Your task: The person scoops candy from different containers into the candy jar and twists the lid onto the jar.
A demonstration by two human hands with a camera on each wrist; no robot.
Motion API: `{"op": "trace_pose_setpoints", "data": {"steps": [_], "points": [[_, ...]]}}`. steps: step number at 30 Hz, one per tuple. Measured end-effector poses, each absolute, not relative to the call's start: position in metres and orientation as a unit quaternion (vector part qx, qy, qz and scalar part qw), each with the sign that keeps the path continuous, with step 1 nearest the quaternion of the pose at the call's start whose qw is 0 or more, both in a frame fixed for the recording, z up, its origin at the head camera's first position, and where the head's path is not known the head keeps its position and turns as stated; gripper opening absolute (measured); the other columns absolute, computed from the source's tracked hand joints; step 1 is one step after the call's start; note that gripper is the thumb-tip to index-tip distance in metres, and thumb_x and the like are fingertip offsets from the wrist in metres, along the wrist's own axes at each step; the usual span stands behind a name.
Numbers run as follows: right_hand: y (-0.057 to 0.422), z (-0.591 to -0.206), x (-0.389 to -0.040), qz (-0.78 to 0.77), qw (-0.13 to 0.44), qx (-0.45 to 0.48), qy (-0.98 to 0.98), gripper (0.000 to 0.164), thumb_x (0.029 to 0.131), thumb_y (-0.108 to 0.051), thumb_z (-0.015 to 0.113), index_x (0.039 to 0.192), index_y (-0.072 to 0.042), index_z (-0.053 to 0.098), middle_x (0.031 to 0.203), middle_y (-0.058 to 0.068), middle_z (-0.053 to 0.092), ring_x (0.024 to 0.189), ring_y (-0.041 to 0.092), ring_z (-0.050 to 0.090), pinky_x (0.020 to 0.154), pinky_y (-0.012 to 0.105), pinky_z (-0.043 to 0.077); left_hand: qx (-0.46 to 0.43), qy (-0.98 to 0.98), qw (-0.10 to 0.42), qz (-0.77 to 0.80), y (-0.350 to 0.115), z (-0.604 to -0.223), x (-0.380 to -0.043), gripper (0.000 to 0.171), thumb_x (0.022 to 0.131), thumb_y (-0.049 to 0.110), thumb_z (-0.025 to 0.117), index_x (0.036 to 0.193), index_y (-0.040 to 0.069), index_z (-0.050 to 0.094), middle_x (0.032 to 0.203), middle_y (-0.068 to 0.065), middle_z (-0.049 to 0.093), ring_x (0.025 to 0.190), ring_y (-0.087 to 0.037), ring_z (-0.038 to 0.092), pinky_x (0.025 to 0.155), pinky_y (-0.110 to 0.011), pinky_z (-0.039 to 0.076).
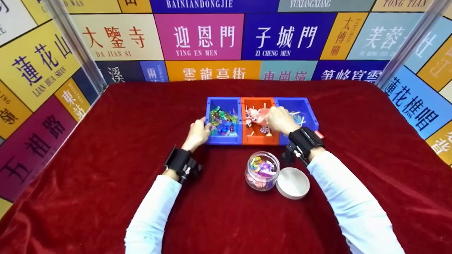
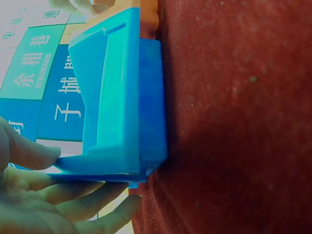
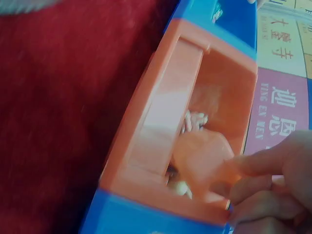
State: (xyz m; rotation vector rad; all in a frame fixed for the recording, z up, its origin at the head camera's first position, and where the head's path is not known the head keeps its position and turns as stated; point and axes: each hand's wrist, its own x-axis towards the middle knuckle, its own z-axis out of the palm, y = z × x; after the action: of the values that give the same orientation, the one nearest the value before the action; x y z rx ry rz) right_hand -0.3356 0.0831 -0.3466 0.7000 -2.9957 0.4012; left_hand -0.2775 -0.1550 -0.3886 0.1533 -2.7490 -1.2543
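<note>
My left hand [image 1: 198, 132] grips the outer side of the left blue bin [image 1: 224, 139], its thumb over the rim and its fingers outside, as the left wrist view shows. Green and blue shiny pieces [image 1: 223, 120] lie in that bin. My right hand [image 1: 281, 121] holds a pinkish scoop [image 3: 204, 158] down inside the orange bin [image 1: 259, 140], among small lollipop-like pieces [image 1: 253, 114]. The scoop's handle is mostly hidden by the fingers. A second blue bin [image 1: 310, 116], partly behind the right hand, contains small pieces with white sticks.
Nearer the person, a clear jar [image 1: 262, 173] with colourful pieces stands on the red cloth [image 1: 116, 158]. A round lid [image 1: 292, 183] lies against its right side. Sign-covered panels [image 1: 199, 37] rise behind and beside the table, with metal posts [image 1: 76, 42] at the corners.
</note>
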Motion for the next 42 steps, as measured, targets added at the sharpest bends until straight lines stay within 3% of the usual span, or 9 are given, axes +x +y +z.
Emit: {"op": "trace_pose_setpoints", "data": {"steps": [4, 10, 20, 25, 28, 35, 42], "points": [[0.089, -0.348, -0.338, 0.106, 0.053, 0.271, -0.955, 0.017, 0.081, -0.001, 0.045, 0.069, 0.005, 0.056, 0.067, 0.022, 0.056, 0.062, 0.038, 0.056, 0.056, 0.047, 0.048, 0.053, -0.907, 0.055, -0.414, -0.155, -0.386, -0.278, 0.04, 0.092, 0.007, 0.043, 0.129, -0.005, 0.041, 0.116, -0.023, 0.055, 0.104, -0.029, 0.054, 0.092, -0.036, 0.041], [0.094, -0.348, -0.34, 0.117, 0.024, 0.296, -0.948, 0.014, 0.082, -0.003, 0.049, 0.076, 0.004, 0.06, 0.066, 0.015, 0.055, 0.055, 0.026, 0.053, 0.045, 0.035, 0.046, 0.054, -0.908, 0.055, -0.412, -0.153, -0.387, -0.278, 0.039, 0.092, 0.007, 0.044, 0.129, -0.006, 0.042, 0.117, -0.023, 0.055, 0.106, -0.03, 0.053, 0.093, -0.037, 0.04], [0.099, -0.345, -0.346, 0.146, -0.003, 0.335, -0.931, 0.025, 0.08, -0.004, 0.049, 0.055, -0.005, 0.051, 0.048, -0.002, 0.036, 0.043, 0.012, 0.036, 0.041, 0.024, 0.031, 0.06, -0.907, 0.059, -0.412, -0.154, -0.386, -0.277, 0.041, 0.091, 0.006, 0.044, 0.129, -0.009, 0.039, 0.119, -0.024, 0.052, 0.106, -0.03, 0.053, 0.094, -0.036, 0.04], [0.092, -0.35, -0.346, 0.151, 0.016, 0.337, -0.929, 0.032, 0.08, -0.004, 0.047, 0.053, -0.015, 0.035, 0.05, -0.002, 0.034, 0.045, 0.015, 0.039, 0.043, 0.03, 0.039, 0.059, -0.906, 0.059, -0.414, -0.153, -0.386, -0.276, 0.039, 0.091, 0.005, 0.044, 0.129, -0.006, 0.041, 0.114, -0.022, 0.057, 0.1, -0.028, 0.056, 0.089, -0.035, 0.043], [0.091, -0.35, -0.347, 0.145, 0.016, 0.343, -0.928, 0.032, 0.079, -0.004, 0.048, 0.052, -0.015, 0.035, 0.051, -0.002, 0.034, 0.046, 0.017, 0.039, 0.046, 0.034, 0.041, 0.054, -0.907, 0.062, -0.414, -0.153, -0.387, -0.276, 0.038, 0.091, 0.005, 0.044, 0.127, -0.005, 0.044, 0.111, -0.021, 0.058, 0.097, -0.028, 0.056, 0.087, -0.036, 0.044], [0.095, -0.348, -0.346, 0.165, -0.041, 0.293, -0.941, 0.034, 0.082, -0.011, 0.05, 0.049, -0.014, 0.041, 0.046, -0.005, 0.036, 0.046, 0.012, 0.036, 0.046, 0.024, 0.031, 0.058, -0.907, 0.048, -0.414, -0.151, -0.387, -0.277, 0.04, 0.092, 0.006, 0.043, 0.13, -0.007, 0.039, 0.119, -0.024, 0.053, 0.106, -0.029, 0.053, 0.093, -0.036, 0.041], [0.096, -0.356, -0.342, 0.233, -0.044, 0.252, -0.938, 0.038, 0.086, -0.015, 0.054, 0.05, -0.013, 0.041, 0.046, -0.006, 0.034, 0.042, 0.008, 0.033, 0.043, 0.022, 0.027, 0.06, -0.905, 0.052, -0.418, -0.152, -0.388, -0.277, 0.041, 0.092, 0.006, 0.043, 0.13, -0.008, 0.038, 0.119, -0.024, 0.052, 0.101, -0.029, 0.055, 0.09, -0.036, 0.043]]}}
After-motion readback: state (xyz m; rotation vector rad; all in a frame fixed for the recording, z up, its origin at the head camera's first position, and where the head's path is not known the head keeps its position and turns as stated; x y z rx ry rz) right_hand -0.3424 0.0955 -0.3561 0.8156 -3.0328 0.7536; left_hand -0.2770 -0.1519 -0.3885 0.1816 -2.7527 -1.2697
